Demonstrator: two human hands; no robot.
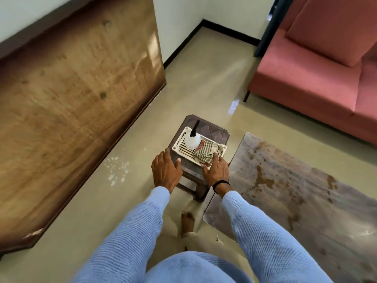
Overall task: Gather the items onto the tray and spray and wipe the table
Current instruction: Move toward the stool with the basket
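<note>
Reached down with both sleeves (130, 225): left grip (166, 170) spread flat, empty, on the stool (219, 134); right grip (216, 169) open at tray (180, 146) (bottle (191, 140), cloth (205, 153) just beyond). Gathering seemingly finished; needed next: grasping the tray rim.

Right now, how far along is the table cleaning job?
Gathering looks done: the spray bottle and striped cloth lie in the white tray on the stool. The left hand and right hand reach the tray's near side, holding nothing. The wooden table is bare; whether it was sprayed or wiped is unclear.
</note>
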